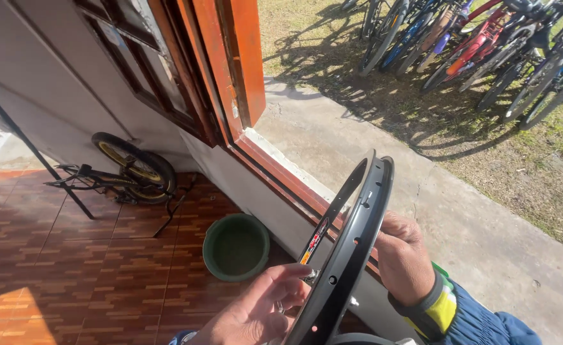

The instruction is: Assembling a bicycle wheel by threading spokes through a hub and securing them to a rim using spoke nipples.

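Note:
A black bicycle rim (351,243) with spoke holes and a coloured sticker stands nearly edge-on in front of me, at the lower middle of the view. My right hand (401,255) grips its outer edge from the right side. My left hand (256,313) sits at the rim's inner face, fingertips pinching a small silver metal part (309,275) at one hole. A blue sleeve with a yellow and green cuff (438,306) covers my right wrist.
A green bucket (236,246) stands on the brown tiled floor (70,268) below an open orange window frame (230,70). A small bicycle (125,172) leans at the wall. Outside lie a concrete strip (371,147) and several parked bicycles (479,45) on grass.

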